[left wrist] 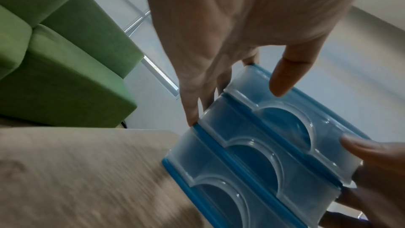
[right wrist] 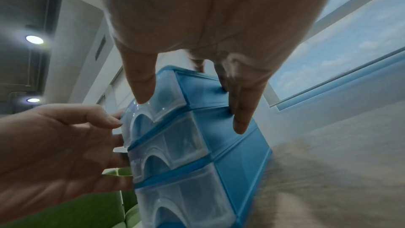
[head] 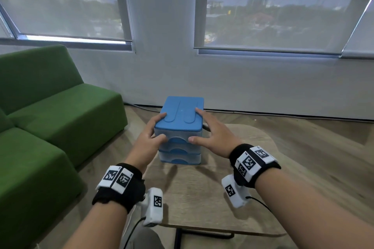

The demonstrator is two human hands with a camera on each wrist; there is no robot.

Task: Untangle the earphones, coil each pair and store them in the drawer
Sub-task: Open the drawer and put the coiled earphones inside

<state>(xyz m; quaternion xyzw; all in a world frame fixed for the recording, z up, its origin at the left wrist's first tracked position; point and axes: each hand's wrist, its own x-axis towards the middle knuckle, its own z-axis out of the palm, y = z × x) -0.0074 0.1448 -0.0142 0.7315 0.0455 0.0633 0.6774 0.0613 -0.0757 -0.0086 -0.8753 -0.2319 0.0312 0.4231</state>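
Observation:
A small blue drawer unit (head: 181, 115) with three translucent drawers stands on the wooden table (head: 202, 198); all drawers look closed. My left hand (head: 149, 133) clasps its upper left corner, fingers bent over the top edge and down the left side (left wrist: 192, 107), thumb on the top drawer's front. My right hand (head: 212, 131) lies against the upper right corner with fairly straight fingers (right wrist: 241, 110) on the side and top, thumb on the top drawer (head: 178, 137). No earphones show in any view.
A green sofa (head: 50, 117) stands close to the table's left. The wall with windows rises behind the unit, and a cable (head: 141, 106) runs along its base. The table's near edge (head: 202, 228) lies just in front of my wrists.

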